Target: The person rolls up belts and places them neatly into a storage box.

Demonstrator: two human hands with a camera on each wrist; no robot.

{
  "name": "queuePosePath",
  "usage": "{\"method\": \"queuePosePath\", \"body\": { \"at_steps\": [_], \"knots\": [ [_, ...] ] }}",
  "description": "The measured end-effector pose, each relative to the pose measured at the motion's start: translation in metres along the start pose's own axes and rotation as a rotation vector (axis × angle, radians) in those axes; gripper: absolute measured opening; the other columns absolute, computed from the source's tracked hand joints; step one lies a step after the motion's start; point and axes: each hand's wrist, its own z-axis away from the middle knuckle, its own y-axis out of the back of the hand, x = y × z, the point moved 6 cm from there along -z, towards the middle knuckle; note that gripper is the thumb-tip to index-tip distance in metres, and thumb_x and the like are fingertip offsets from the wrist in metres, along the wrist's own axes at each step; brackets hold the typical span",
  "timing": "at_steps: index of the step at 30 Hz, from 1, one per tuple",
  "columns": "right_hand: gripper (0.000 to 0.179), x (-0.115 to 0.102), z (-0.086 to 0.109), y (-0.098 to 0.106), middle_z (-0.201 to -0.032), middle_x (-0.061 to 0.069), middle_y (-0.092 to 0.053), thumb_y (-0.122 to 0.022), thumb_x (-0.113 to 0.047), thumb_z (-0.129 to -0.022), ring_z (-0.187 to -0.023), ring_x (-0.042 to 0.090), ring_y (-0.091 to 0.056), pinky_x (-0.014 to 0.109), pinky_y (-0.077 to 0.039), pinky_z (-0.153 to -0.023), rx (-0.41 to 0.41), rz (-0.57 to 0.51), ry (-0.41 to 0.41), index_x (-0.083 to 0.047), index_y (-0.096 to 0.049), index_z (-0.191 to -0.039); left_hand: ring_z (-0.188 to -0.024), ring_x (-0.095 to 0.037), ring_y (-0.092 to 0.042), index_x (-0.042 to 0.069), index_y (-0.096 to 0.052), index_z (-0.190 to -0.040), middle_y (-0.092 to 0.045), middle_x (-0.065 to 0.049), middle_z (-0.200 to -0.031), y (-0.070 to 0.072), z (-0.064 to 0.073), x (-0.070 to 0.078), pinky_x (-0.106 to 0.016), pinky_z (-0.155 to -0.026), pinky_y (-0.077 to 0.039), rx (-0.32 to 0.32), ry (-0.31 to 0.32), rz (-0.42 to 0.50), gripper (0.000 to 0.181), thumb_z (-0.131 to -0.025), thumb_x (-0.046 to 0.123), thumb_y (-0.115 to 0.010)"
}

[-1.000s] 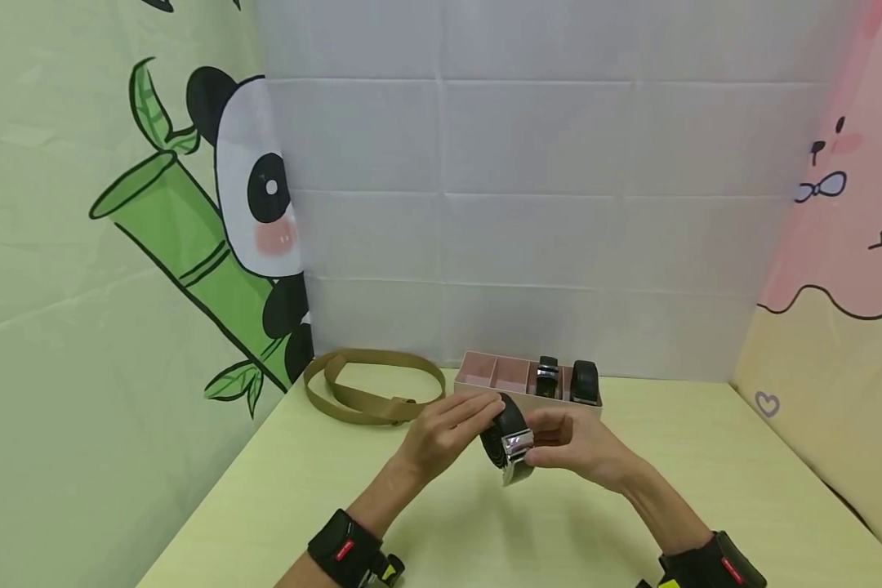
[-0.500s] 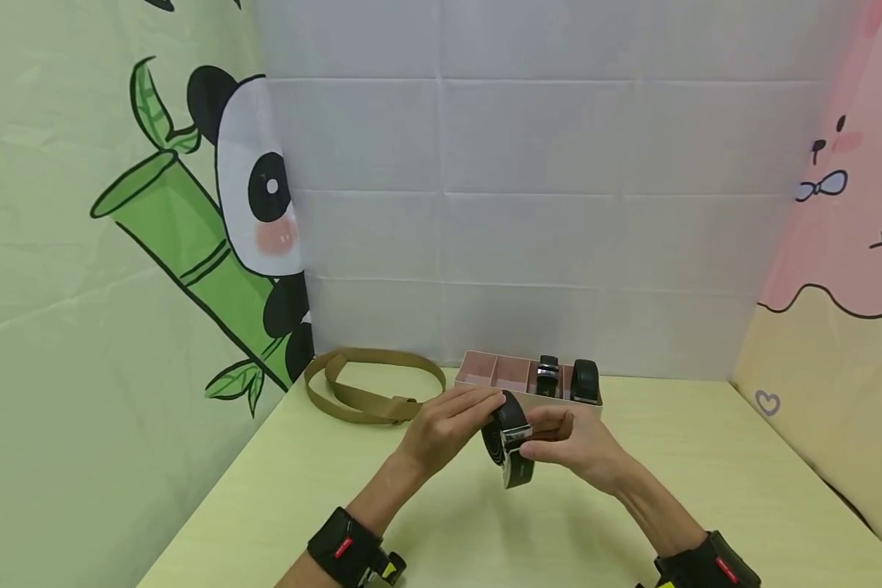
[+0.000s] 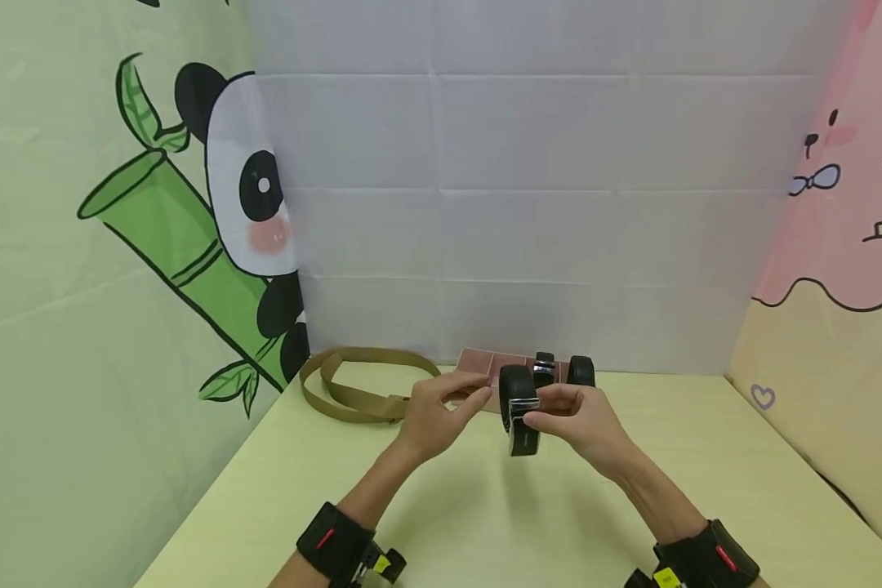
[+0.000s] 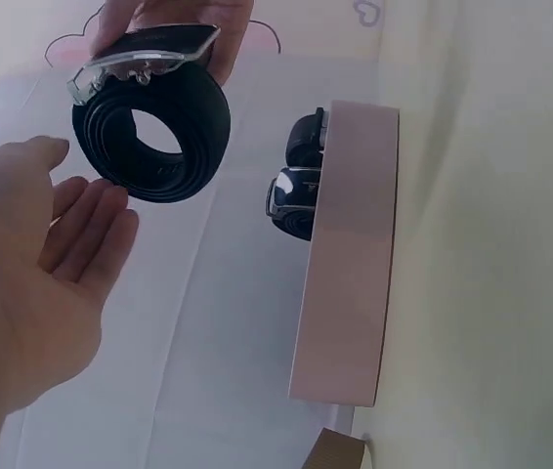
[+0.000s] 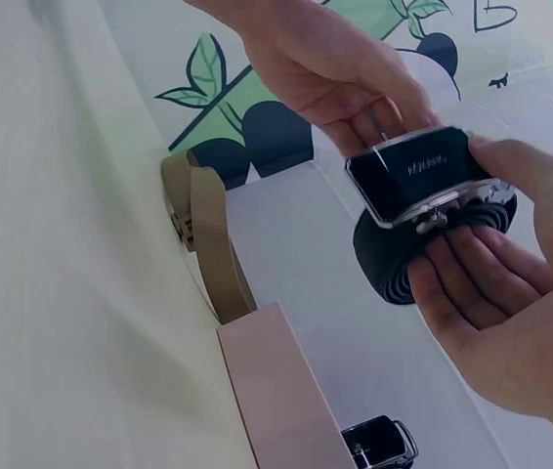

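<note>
A rolled black belt (image 3: 516, 396) with a shiny silver-edged buckle (image 5: 418, 174) is held above the table. My right hand (image 3: 584, 420) pinches it at the buckle, the thumb on one edge and the fingers under the coil in the right wrist view. My left hand (image 3: 437, 412) is just left of the roll, its fingers extended and loosely bent; in the head view a small gap separates them. The left wrist view shows the coil's round hollow side, with the left fingertips (image 4: 110, 200) close to its lower edge.
Behind the hands stands a pink compartment box (image 4: 345, 254) holding two rolled black belts, one (image 3: 544, 369) beside another (image 3: 581, 370). Left of the box lies a loosely looped tan belt (image 3: 367, 407) on the pale table (image 3: 485, 523). Printed cloth walls enclose the table.
The left hand has released the belt roll and drawn slightly left. My right hand has raised the roll slightly, and the roll now hangs more upright.
</note>
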Motion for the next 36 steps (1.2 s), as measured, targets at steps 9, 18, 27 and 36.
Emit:
{"method": "queuePosePath", "body": {
  "at_steps": [9, 18, 27, 36],
  "knots": [
    [0.056, -0.004, -0.049, 0.005, -0.135, 0.021, -0.081, -0.088, -0.029, -0.101, -0.124, 0.028, -0.079, 0.029, -0.064, -0.102, 0.109, 0.081, -0.012, 0.001, -0.071, -0.144, -0.137, -0.03, -0.075, 0.011, -0.068, -0.156, -0.073, -0.012, -0.153, -0.019, -0.038, -0.032, -0.04, -0.113, -0.062, -0.321, 0.322, 0.232, 0.047, -0.113, 0.031, -0.071],
    [0.062, 0.005, -0.094, 0.007, -0.144, 0.02, -0.077, -0.083, -0.041, -0.104, -0.132, 0.038, -0.076, 0.058, -0.058, -0.116, 0.097, 0.145, -0.062, -0.004, -0.067, -0.152, -0.147, -0.032, -0.069, 0.015, -0.06, -0.164, -0.071, -0.012, -0.157, -0.018, -0.064, -0.074, -0.05, -0.122, -0.055, -0.365, 0.426, 0.261, 0.055, -0.112, 0.025, -0.073],
    [0.045, 0.018, -0.127, 0.001, -0.137, 0.025, -0.079, -0.08, -0.025, -0.107, -0.128, 0.043, -0.077, 0.057, -0.063, -0.108, 0.121, 0.413, 0.009, 0.002, -0.074, -0.143, -0.14, -0.041, -0.072, -0.001, -0.059, -0.161, -0.072, -0.026, -0.15, -0.042, -0.074, -0.103, -0.047, -0.118, -0.059, -0.297, 0.329, 0.157, 0.049, -0.113, 0.007, -0.067],
    [0.058, 0.035, -0.138, -0.011, -0.119, 0.027, -0.083, -0.08, -0.018, -0.106, -0.103, 0.04, -0.082, 0.049, -0.066, -0.087, 0.155, 0.602, -0.003, 0.009, -0.061, -0.153, -0.129, -0.043, -0.078, -0.001, -0.057, -0.161, -0.074, -0.028, -0.145, -0.062, -0.07, -0.122, -0.044, -0.098, -0.068, -0.32, 0.337, -0.007, 0.05, -0.113, 0.004, -0.066]
  ]
}}
